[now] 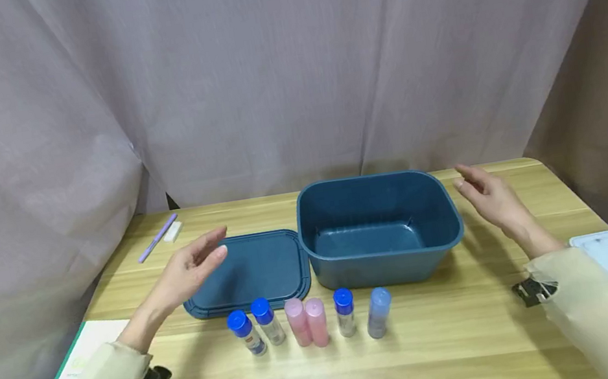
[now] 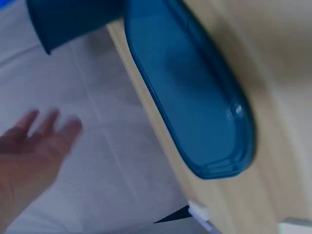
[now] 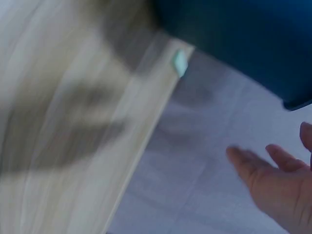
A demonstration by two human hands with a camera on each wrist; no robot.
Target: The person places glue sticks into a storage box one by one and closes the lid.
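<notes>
We hold our left hand [image 1: 189, 271] flat above the lid's [image 1: 257, 272] left edge, fingers straight and holding nothing, and our right hand [image 1: 488, 196] hangs just right of the bin [image 1: 379, 229], fingers loose and empty too. The lid lies on the table [image 1: 421, 342] against the bin's left side, with six bottles [image 1: 310, 321] in a row before them.

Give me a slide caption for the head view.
Open hands flank a blue bin, its lid and six bottles.
</notes>
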